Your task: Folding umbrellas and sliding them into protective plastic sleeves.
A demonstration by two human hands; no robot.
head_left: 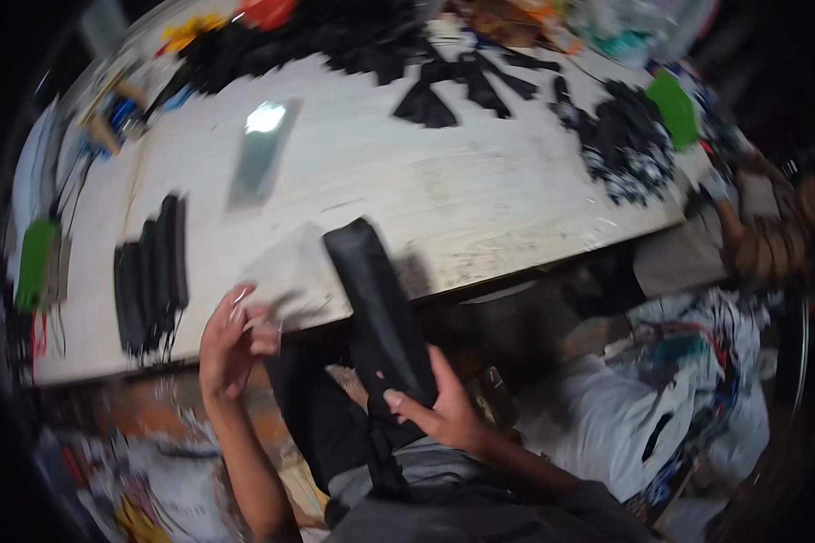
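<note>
My right hand [439, 407] grips a long flat black strip of fabric [378, 303] near its lower part; the strip's upper end rests on the front edge of the white worktable [426, 181]. My left hand [231, 339] is at the table's front edge, fingers pinching the corner of a thin clear plastic sleeve [285, 267] that lies on the tabletop beside the strip. The picture is blurred, so finer detail is lost.
A stack of black strips [149, 271] lies at the left of the table. Loose black pieces [466, 81] and a heap of black scraps [625, 140] sit at the back and right. A green object [36, 262] is at far left. Another person [770, 235] sits at the right.
</note>
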